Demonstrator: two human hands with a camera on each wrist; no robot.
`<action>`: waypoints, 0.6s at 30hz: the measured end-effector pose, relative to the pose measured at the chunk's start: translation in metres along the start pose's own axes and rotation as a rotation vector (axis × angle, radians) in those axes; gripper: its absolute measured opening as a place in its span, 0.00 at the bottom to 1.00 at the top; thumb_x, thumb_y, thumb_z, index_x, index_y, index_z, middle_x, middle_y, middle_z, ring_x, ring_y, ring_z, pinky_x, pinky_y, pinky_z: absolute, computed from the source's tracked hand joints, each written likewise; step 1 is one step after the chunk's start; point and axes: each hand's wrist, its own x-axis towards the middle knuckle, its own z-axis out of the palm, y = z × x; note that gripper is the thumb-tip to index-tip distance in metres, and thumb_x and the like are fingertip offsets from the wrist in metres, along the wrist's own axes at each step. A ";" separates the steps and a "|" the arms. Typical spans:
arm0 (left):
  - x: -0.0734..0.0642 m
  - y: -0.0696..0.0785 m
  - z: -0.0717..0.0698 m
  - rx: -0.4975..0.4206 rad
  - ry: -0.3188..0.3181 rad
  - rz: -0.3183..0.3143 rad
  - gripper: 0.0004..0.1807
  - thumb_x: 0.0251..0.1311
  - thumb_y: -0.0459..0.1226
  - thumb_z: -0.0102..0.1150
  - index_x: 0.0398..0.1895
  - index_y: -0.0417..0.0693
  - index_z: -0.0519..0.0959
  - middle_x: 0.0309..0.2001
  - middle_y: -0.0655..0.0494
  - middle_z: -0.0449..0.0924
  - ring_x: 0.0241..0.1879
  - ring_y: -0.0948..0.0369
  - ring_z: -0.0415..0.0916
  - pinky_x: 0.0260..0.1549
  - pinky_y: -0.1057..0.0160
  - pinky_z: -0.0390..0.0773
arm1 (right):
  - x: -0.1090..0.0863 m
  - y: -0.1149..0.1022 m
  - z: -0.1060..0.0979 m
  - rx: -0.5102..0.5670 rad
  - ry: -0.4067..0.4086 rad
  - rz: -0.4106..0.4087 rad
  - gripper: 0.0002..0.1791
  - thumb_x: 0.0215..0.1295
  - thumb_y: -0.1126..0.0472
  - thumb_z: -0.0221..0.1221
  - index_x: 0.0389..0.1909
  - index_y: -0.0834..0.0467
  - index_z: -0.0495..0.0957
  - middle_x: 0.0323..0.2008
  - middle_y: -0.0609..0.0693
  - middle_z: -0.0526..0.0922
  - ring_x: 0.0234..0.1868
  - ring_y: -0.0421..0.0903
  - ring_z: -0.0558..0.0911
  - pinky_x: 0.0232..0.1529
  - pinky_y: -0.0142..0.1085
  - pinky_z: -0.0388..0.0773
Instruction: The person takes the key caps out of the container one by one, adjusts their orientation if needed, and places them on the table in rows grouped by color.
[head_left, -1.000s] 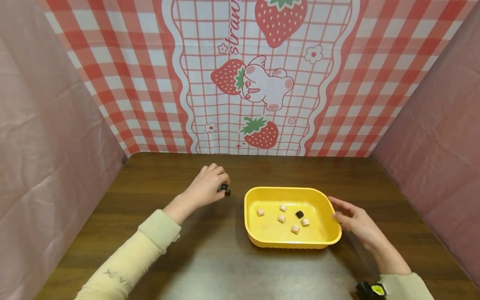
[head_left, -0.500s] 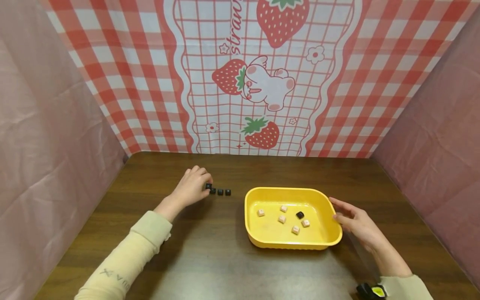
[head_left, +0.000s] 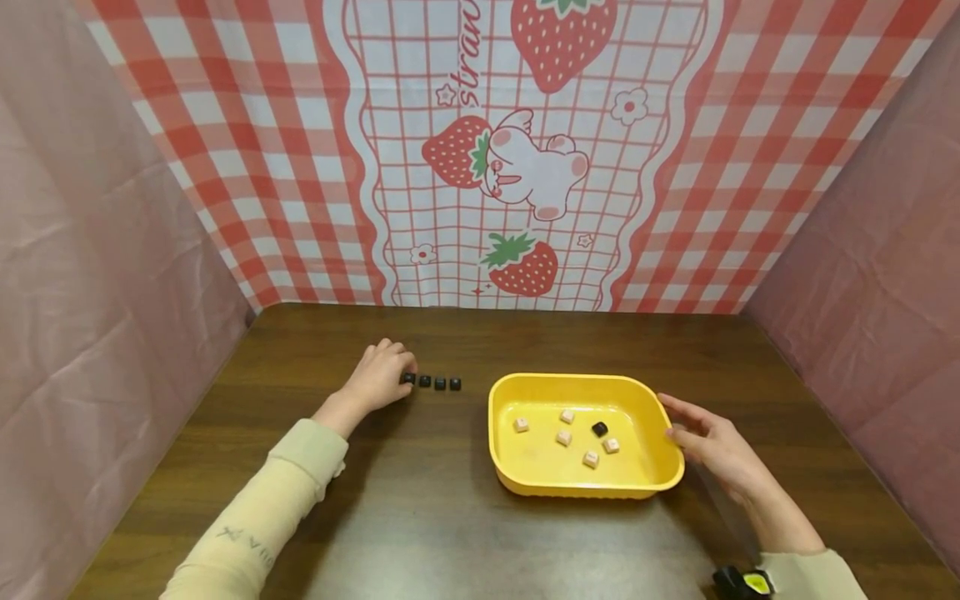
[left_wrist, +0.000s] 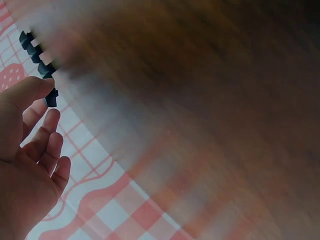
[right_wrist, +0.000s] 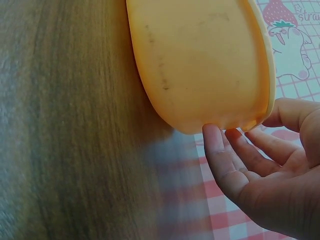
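Observation:
My left hand (head_left: 378, 375) pinches a black keycap (head_left: 408, 378) between thumb and fingertips, at the left end of a short row on the table. Three more black keycaps (head_left: 440, 384) line up to its right, evenly spaced. In the left wrist view the thumb partly covers the row, and the held keycap (left_wrist: 51, 99) shows beside the fingertips. A yellow plastic basin (head_left: 585, 490) stands right of the row, with several cream keycaps (head_left: 563, 438) and one black keycap (head_left: 599, 429) scattered inside. My right hand (head_left: 716, 450) holds its right end, thumb at the rim, fingertips against the outer wall (right_wrist: 200, 117).
The brown wooden table (head_left: 420, 533) ends at a red-and-white checked strawberry cloth (head_left: 300, 167) hanging behind it. Pink curtains (head_left: 862, 275) close in both sides. A black wrist device (head_left: 738, 581) shows at my right sleeve.
My left hand has moved left along the table, leaving a spaced row of black keycaps; its last keycap has come down into line. My right hand and the basin stay put.

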 end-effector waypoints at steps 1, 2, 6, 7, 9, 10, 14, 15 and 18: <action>0.000 0.000 0.001 0.000 -0.005 0.000 0.11 0.48 0.40 0.70 0.35 0.50 0.80 0.39 0.54 0.77 0.42 0.53 0.68 0.41 0.53 0.65 | 0.000 0.000 0.000 0.000 0.000 0.000 0.35 0.66 0.58 0.56 0.70 0.63 0.55 0.63 0.71 0.63 0.44 0.37 0.79 0.43 0.37 0.79; 0.000 -0.001 0.001 -0.001 -0.008 0.001 0.11 0.47 0.39 0.70 0.35 0.50 0.80 0.39 0.54 0.77 0.42 0.53 0.68 0.41 0.53 0.65 | 0.000 0.000 0.000 -0.002 0.000 0.000 0.35 0.66 0.58 0.56 0.70 0.63 0.55 0.63 0.71 0.63 0.44 0.37 0.79 0.43 0.37 0.79; 0.000 -0.001 0.001 -0.010 -0.022 0.002 0.11 0.48 0.39 0.69 0.36 0.49 0.81 0.40 0.53 0.78 0.42 0.53 0.67 0.40 0.53 0.65 | 0.000 0.000 0.000 -0.011 0.000 0.003 0.35 0.66 0.57 0.56 0.70 0.63 0.55 0.63 0.70 0.63 0.44 0.37 0.79 0.43 0.37 0.79; 0.001 -0.001 0.001 -0.010 -0.024 0.003 0.11 0.49 0.39 0.69 0.36 0.49 0.81 0.40 0.52 0.78 0.42 0.52 0.67 0.40 0.53 0.65 | 0.000 0.000 0.000 -0.013 0.000 0.004 0.35 0.66 0.57 0.56 0.70 0.63 0.55 0.63 0.70 0.63 0.44 0.37 0.79 0.43 0.37 0.79; 0.001 -0.002 0.002 -0.006 -0.026 0.002 0.11 0.49 0.38 0.69 0.37 0.49 0.81 0.40 0.52 0.78 0.42 0.52 0.68 0.40 0.53 0.65 | 0.000 -0.001 0.000 -0.019 -0.001 0.006 0.35 0.66 0.57 0.56 0.70 0.62 0.55 0.63 0.70 0.63 0.44 0.37 0.79 0.43 0.37 0.79; 0.001 -0.003 0.002 -0.005 -0.027 0.001 0.11 0.50 0.38 0.69 0.37 0.49 0.81 0.40 0.52 0.78 0.42 0.52 0.68 0.40 0.53 0.65 | 0.000 -0.001 0.000 -0.020 -0.002 0.006 0.35 0.66 0.57 0.56 0.70 0.62 0.55 0.63 0.70 0.63 0.44 0.37 0.79 0.44 0.36 0.79; 0.002 -0.004 0.002 0.011 -0.030 0.000 0.10 0.49 0.38 0.68 0.36 0.50 0.81 0.40 0.52 0.78 0.42 0.52 0.68 0.41 0.53 0.66 | -0.001 -0.001 0.000 -0.009 -0.007 0.003 0.35 0.66 0.57 0.56 0.71 0.63 0.54 0.64 0.70 0.62 0.44 0.36 0.79 0.43 0.36 0.79; 0.002 -0.004 0.002 0.012 -0.030 0.001 0.10 0.49 0.38 0.68 0.36 0.50 0.81 0.40 0.52 0.78 0.42 0.52 0.68 0.41 0.53 0.66 | -0.001 -0.001 0.000 -0.007 -0.007 0.002 0.35 0.66 0.58 0.56 0.71 0.63 0.54 0.64 0.70 0.62 0.44 0.36 0.79 0.42 0.36 0.79; 0.001 -0.004 0.001 0.009 -0.033 0.000 0.11 0.48 0.38 0.69 0.37 0.49 0.81 0.40 0.52 0.78 0.43 0.52 0.68 0.41 0.53 0.66 | -0.001 -0.002 0.000 -0.003 -0.009 0.000 0.35 0.66 0.58 0.56 0.70 0.64 0.54 0.64 0.71 0.62 0.45 0.37 0.79 0.42 0.36 0.79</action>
